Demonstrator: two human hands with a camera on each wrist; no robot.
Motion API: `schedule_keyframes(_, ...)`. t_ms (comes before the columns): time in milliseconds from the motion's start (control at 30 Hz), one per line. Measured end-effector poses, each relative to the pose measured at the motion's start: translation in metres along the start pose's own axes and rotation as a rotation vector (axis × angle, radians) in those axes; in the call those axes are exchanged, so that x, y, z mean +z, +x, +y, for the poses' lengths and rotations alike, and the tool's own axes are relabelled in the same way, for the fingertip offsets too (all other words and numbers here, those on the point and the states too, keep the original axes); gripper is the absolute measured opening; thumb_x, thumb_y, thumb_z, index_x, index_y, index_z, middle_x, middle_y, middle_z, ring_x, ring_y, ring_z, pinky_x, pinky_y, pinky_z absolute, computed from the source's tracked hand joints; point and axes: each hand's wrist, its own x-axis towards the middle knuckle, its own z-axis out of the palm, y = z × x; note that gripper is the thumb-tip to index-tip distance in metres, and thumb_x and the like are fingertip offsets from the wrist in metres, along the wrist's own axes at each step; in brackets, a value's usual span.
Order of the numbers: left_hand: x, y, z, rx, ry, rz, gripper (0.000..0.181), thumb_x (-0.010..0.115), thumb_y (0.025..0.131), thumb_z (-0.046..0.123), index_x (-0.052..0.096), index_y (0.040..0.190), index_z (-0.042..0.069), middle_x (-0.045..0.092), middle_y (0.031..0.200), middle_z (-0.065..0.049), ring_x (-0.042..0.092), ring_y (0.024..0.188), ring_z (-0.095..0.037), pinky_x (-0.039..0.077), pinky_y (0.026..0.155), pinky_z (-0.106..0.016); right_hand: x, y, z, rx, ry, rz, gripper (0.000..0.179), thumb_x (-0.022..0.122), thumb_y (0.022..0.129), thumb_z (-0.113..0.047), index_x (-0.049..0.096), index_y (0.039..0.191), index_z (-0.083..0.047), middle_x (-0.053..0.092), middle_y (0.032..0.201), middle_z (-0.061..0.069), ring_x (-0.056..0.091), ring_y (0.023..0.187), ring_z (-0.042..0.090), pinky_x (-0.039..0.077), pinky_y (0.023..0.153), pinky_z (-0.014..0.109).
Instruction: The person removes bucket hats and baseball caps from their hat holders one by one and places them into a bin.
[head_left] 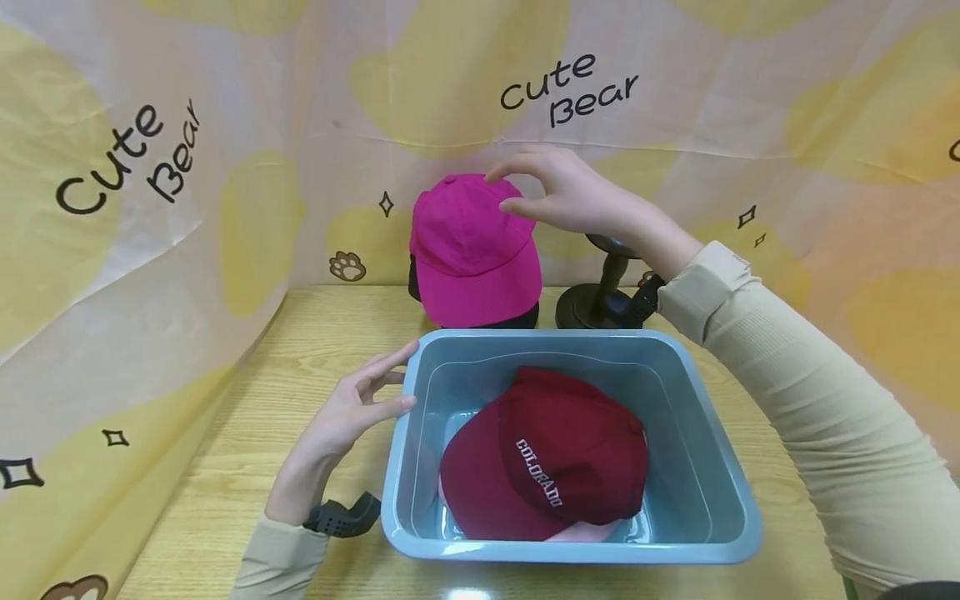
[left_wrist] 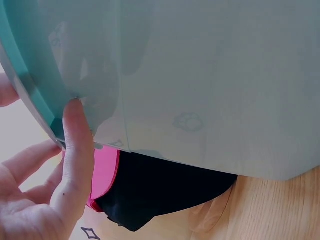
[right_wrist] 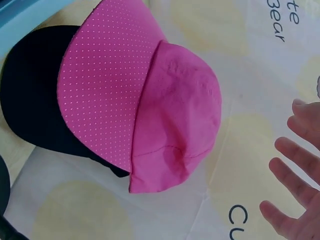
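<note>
A light blue plastic basin (head_left: 720, 467) stands on the table, with a dark red baseball cap (head_left: 570, 450) lettered COLORADO inside. Under that cap shows a strip of something pale pink (head_left: 583, 532). My left hand (head_left: 360, 400) rests its thumb and fingertips against the basin's left rim, fingers fairly straight. Behind the basin, a bright pink cap (head_left: 468, 229) sits over a black cap (right_wrist: 37, 90), whose brim sticks out below. My right hand (head_left: 558, 187) hovers at the upper right of the pink cap, fingers spread and loosely bent, holding nothing.
A dark stand (head_left: 588, 304) with a round base is right of the pink cap, partly hidden by the right wrist. A yellow patterned cloth (head_left: 390, 75) hangs behind and along the left. The wooden table (head_left: 330, 333) runs around the basin.
</note>
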Motion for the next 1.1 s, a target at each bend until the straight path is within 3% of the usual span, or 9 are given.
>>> schedule_keyframes(367,0.001,0.001,0.000,-0.009,-0.007,-0.001,0.065,0.067,0.088,0.013,0.041,0.146,0.025,0.045,0.143,-0.003,0.049,0.120,-0.031,0.046,0.094,-0.042,0.005,0.017,0.003,-0.013,-0.024,-0.027,0.035,0.061,0.093,-0.018,0.060,0.126,-0.006,0.058,0.132,0.011,0.045,0.133,0.027,0.034,0.111,0.044)
schedule_keyframes(567,0.000,0.001,0.000,-0.012,-0.009,-0.003,0.065,0.067,0.088,0.012,0.041,0.147,0.023,0.043,0.145,-0.002,0.050,0.121,-0.026,0.047,0.094,-0.042,0.010,0.027,0.007,0.012,-0.013,-0.026,0.035,0.059,0.094,-0.017,0.059,0.128,-0.005,0.057,0.135,0.010,0.041,0.138,0.026,0.030,0.115,0.042)
schedule_keyframes(733,0.001,0.001,0.001,-0.013,-0.012,-0.002,0.065,0.067,0.088,0.012,0.041,0.147,0.024,0.041,0.147,0.000,0.052,0.118,-0.017,0.048,0.093,-0.040,0.015,0.035,0.012,0.021,0.002,-0.009,0.034,0.058,0.094,-0.014,0.059,0.127,-0.004,0.058,0.132,0.010,0.047,0.131,0.025,0.034,0.111,0.040)
schedule_keyframes(967,0.002,0.001,0.001,-0.007,-0.007,0.000,0.065,0.067,0.088,0.012,0.041,0.147,0.023,0.042,0.147,-0.002,0.051,0.120,-0.025,0.048,0.093,-0.041,0.025,0.046,0.017,0.038,-0.001,-0.010,0.034,0.057,0.095,-0.014,0.059,0.128,-0.004,0.059,0.132,0.011,0.048,0.130,0.025,0.033,0.112,0.040)
schedule_keyframes(1100,0.002,0.000,0.002,-0.019,-0.009,0.005,0.065,0.067,0.088,0.012,0.041,0.147,0.023,0.042,0.145,-0.002,0.051,0.119,-0.021,0.046,0.093,-0.042,0.029,0.053,0.017,0.052,-0.018,-0.011,0.035,0.056,0.096,-0.016,0.058,0.129,-0.006,0.058,0.134,0.010,0.044,0.133,0.026,0.029,0.116,0.040)
